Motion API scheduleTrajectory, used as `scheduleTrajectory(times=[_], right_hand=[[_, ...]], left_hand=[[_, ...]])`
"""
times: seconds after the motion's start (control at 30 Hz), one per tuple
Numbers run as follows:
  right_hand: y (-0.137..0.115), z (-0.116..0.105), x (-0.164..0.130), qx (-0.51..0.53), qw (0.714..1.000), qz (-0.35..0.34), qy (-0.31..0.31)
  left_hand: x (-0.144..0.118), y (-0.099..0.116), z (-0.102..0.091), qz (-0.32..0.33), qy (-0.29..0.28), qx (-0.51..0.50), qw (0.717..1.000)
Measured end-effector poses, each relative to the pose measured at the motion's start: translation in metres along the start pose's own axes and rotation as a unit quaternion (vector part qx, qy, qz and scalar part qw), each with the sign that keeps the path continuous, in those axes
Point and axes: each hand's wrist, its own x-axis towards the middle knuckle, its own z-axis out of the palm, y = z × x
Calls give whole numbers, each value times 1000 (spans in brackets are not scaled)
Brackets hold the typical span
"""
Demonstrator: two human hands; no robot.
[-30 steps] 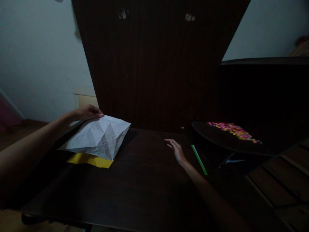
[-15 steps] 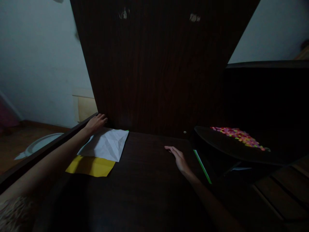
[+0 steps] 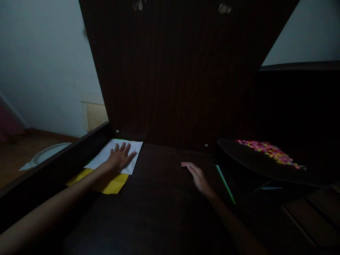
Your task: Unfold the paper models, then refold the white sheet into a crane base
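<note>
- Dark desk (image 3: pixel 156 212).
- I have left hand (image 3: pixel 120 158) spread on white paper (image 3: pixel 98 158), yellow sheet (image 3: pixel 111 184) under wrist.
- Right hand (image 3: pixel 197 175): fingers extended together, green strip (image 3: pixel 225 185) rightward.

White square paper sheet (image 3: pixel 102 156) overlaps yellow paper sheet (image 3: pixel 113 184), left on dark wooden desk (image 3: pixel 159 193). Thin green-white strip (image 3: pixel 225 184) lies right.

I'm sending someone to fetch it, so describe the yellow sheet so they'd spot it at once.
On the dark tabletop, look left, toward the raised side board. There the left hand lies spread on a white sheet; the yellow sheet shows past that sheet's near edge, crossed by the forearm. Solid yellow sets it apart from the white.
</note>
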Motion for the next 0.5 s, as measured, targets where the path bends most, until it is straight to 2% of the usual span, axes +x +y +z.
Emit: scheduleTrajectory(times=[0.2,0.5], right_hand=[[-1,-1,-2,-6,1000,-4,-9],[-3,2,-5,-53,998,-13,-26]], left_hand=[[5,-4,6,-56,-60,8,997],[3,-1,9,-63,-63,12,996]])
